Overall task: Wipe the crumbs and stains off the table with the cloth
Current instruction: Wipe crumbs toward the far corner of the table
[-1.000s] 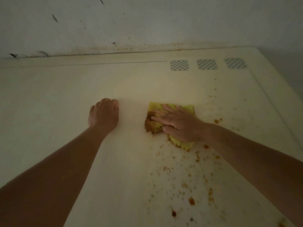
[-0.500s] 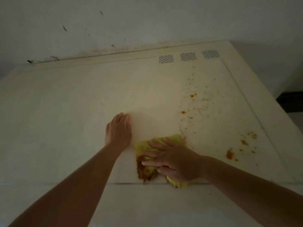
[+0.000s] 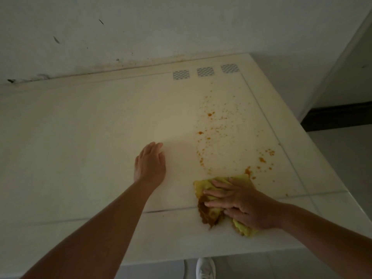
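A crumpled yellow cloth (image 3: 209,188) lies near the front edge of the cream table (image 3: 80,137), its left fold soaked brown-orange. My right hand (image 3: 241,204) presses flat on top of it, fingers spread and pointing left. My left hand (image 3: 150,165) rests palm down on the bare tabletop to the left of the cloth, fingers together, holding nothing. Orange crumbs and stains (image 3: 209,135) are scattered beyond the cloth toward the far right, with a second patch of orange crumbs (image 3: 263,158) at the right.
A marked white wall (image 3: 161,33) runs along the table's far edge. Three checkered squares (image 3: 205,71) sit at the back right. The table's right edge drops to a grey floor (image 3: 342,158). A white shoe (image 3: 205,268) shows below the front edge.
My right hand has dragged the cloth toward the front edge and then to the right. The view has tilted back, showing more of the front edge. My left hand stays flat on the table.
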Available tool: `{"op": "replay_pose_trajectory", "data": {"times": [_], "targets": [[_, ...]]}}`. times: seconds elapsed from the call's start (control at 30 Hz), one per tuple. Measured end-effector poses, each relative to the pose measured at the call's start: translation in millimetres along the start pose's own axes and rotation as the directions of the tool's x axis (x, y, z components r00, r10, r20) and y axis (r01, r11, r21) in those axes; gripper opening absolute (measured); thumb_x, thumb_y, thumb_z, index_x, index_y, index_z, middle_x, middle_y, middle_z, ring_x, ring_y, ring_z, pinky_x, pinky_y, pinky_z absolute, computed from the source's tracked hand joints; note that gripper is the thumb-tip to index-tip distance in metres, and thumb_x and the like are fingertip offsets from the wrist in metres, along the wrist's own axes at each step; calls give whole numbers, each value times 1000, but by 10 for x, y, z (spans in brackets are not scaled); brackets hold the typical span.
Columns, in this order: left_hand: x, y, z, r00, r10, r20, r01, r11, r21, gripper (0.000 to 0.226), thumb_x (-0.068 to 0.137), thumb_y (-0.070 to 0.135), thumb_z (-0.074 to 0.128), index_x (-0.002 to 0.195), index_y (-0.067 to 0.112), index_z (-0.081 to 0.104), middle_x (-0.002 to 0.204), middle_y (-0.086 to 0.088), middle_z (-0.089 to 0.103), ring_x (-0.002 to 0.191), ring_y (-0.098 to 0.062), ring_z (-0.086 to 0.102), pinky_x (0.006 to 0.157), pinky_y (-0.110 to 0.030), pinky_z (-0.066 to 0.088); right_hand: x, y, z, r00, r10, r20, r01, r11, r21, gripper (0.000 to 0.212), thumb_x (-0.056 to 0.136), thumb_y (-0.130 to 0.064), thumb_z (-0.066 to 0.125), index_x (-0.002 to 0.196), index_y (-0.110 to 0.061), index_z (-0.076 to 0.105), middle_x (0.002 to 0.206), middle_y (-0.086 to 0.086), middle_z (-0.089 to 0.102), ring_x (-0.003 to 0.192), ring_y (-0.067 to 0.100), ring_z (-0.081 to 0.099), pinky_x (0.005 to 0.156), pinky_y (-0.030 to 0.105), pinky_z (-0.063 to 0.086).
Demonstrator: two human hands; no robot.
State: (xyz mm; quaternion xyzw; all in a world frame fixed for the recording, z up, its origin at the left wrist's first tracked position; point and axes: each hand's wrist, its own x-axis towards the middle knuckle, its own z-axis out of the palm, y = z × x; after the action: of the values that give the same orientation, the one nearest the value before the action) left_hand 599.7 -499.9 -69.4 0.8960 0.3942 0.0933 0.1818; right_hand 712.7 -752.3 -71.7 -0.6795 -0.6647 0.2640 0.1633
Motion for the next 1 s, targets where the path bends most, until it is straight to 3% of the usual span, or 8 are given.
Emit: {"op": "replay_pose_trajectory", "data": {"times": [0.2,0.33,0.53,0.8,1.0], "targets": [[118,192,129,999,1,-33,-3,997,-78,41,91,21,36,131,17,46,142,-7,46,132,-26,37,109,-41,28,126,138,-86,1000,7,-23,-8,1000,-26,43,97,-25,40,135,-43,36,147,-29,18,139,-7,-8,112,31,-2],[275,347,206,997,-45,-56,37,992,-123,41,92,21,35,132,16,44,141,-8,47,131,-27,38,109,-42,28,474,314,-243,998,-21,-62,17,998,-63,44,96,-23,41,136,-39,37,144,-29,16,138,-5,-6,108,26,-3],[724,490,338,993,-54,-108,47,997,-67,41,89,17,38,130,15,46,140,-7,48,131,-25,39,110,-40,25,1113,792,-637,991,-21,-130,9,996,-92,42,96,-22,42,137,-33,39,151,-14,26,138,4,4,112,36,5],[1642,752,500,984,-78,-161,65,994,-85,38,90,15,37,127,13,47,135,-9,51,128,-29,43,106,-41,29,1965,1601,-1340,977,16,-211,-42,992,-121,41,96,-22,42,136,-31,42,152,-8,30,142,19,16,113,43,17],[2337,1021,707,982,-124,-139,118,992,-52,42,93,20,32,134,15,40,146,-6,42,141,-22,28,113,-38,21,2514,2207,-1848,961,95,-258,-139,978,-156,41,99,-29,34,139,-32,35,154,-8,23,143,18,12,114,43,11]]}}
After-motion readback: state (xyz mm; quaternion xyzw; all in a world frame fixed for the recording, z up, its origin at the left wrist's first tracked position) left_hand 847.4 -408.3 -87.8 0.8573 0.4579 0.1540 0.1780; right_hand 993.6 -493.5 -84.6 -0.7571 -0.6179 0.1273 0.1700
